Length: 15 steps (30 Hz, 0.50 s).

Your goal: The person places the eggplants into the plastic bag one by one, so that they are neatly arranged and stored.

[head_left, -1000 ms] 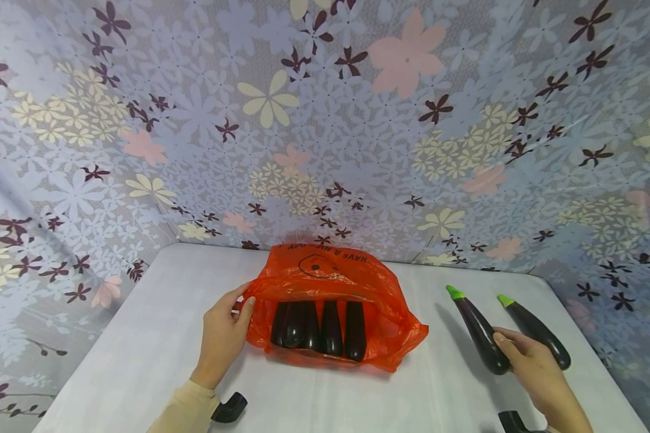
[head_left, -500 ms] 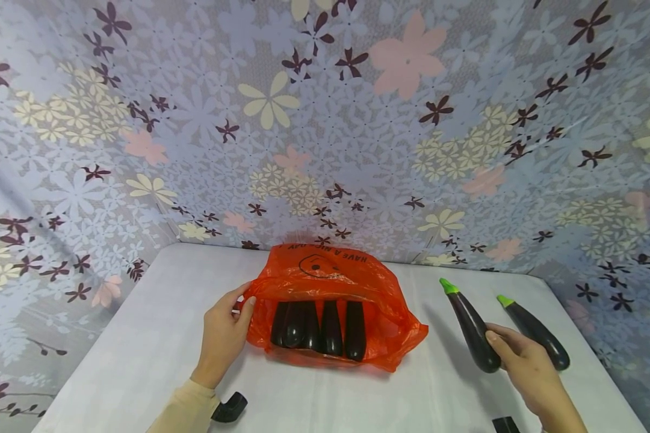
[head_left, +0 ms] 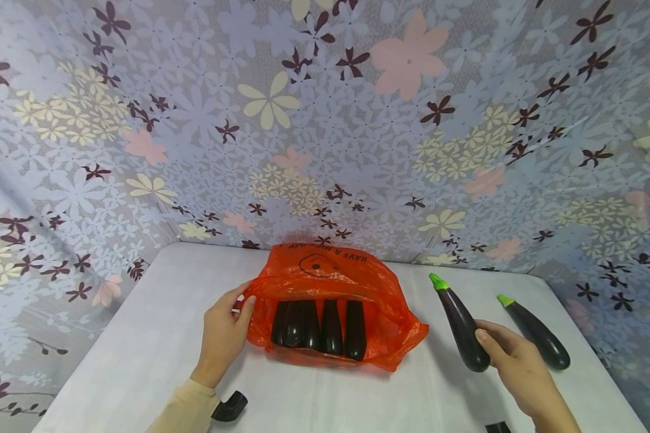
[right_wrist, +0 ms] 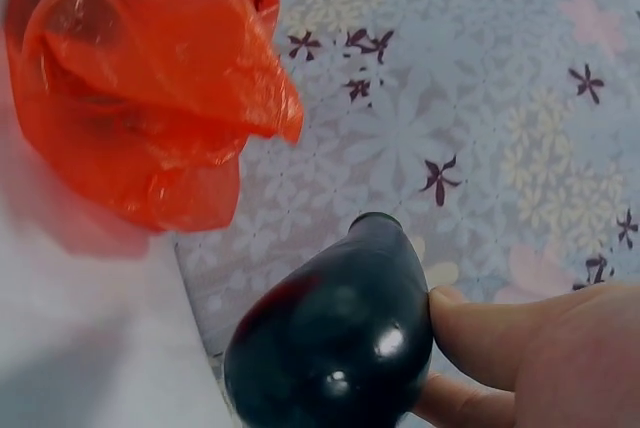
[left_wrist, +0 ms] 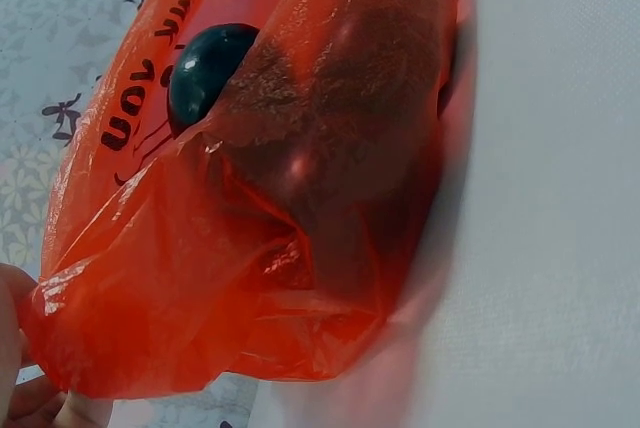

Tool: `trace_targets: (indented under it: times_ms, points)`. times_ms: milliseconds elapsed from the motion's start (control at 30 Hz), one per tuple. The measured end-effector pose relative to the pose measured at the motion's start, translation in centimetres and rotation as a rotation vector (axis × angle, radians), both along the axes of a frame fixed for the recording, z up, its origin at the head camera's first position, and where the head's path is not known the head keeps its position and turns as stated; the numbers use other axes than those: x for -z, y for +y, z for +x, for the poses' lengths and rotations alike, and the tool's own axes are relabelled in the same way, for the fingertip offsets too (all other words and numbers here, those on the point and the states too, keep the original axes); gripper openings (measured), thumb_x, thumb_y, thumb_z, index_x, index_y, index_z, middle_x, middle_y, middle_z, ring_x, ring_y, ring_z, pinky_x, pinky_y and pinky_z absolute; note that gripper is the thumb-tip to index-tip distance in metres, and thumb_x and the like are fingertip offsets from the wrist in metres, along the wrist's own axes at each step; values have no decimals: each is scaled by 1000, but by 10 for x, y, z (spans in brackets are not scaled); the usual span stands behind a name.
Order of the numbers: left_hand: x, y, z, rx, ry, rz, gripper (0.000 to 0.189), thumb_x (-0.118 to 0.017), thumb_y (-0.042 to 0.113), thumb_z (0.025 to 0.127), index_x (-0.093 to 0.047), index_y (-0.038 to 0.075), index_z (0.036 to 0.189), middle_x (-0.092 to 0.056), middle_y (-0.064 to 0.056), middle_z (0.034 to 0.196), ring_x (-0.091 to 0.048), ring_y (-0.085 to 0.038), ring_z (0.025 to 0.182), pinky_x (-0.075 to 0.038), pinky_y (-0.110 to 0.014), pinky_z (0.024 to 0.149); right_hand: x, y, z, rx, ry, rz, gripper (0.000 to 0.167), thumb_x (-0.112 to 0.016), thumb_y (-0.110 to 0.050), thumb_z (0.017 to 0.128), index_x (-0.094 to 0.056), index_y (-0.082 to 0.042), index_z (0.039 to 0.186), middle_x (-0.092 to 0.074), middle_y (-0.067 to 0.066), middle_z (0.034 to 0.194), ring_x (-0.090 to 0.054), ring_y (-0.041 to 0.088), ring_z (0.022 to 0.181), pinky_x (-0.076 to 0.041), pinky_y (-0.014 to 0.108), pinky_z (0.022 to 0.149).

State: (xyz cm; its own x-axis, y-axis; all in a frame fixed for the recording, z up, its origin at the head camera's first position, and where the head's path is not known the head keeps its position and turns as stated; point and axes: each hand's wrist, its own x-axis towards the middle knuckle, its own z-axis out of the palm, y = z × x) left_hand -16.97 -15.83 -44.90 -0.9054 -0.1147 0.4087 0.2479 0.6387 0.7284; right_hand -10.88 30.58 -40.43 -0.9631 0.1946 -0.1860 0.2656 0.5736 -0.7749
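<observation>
A red plastic bag [head_left: 390, 288] lies on its side on the white table, its mouth facing me. Inside it several dark eggplants [head_left: 355, 331] stand side by side. My left hand [head_left: 224, 331] pinches the bag's left edge between thumb and fingers; in the left wrist view those fingers show only at the lower left corner. An eggplant [head_left: 460, 325] with a green stem end hangs above the table, right of the bag, and my right hand [head_left: 514, 358] grips it near its thick end. In the right wrist view the held eggplant [right_wrist: 335, 338] sits against my thumb.
Another eggplant [head_left: 538, 334] with a green cap lies on the table [head_left: 325, 403] at the right, just beyond my right hand. A wall of flowered cloth [head_left: 325, 150] closes off the back and both sides.
My right hand has moved left and slightly up with the eggplant, away from the one lying at the right. The left hand and the bag have stayed in place.
</observation>
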Motion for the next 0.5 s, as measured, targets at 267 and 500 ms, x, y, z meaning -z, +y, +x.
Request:
trace_targets:
  times_ms: [267,500]
  points:
    - [-2,0,1,4,16,-4,37,-67,16,98,-65,5,133,-71,-12,112,-63,-20,83,-56,-23,68,-9,-7,7,-27,60,4,63,-43,-41,107,-41,8,146,-49,34,141,-56,44,123,-57,40,84]
    - [-2,0,1,2,-7,2,37,-67,18,98,-65,7,134,-71,-11,112,-62,-20,82,-56,-23,68,-17,-16,10,-24,46,4,62,-45,-42,107,-43,7,146,-51,32,140,-58,41,122,-57,40,87]
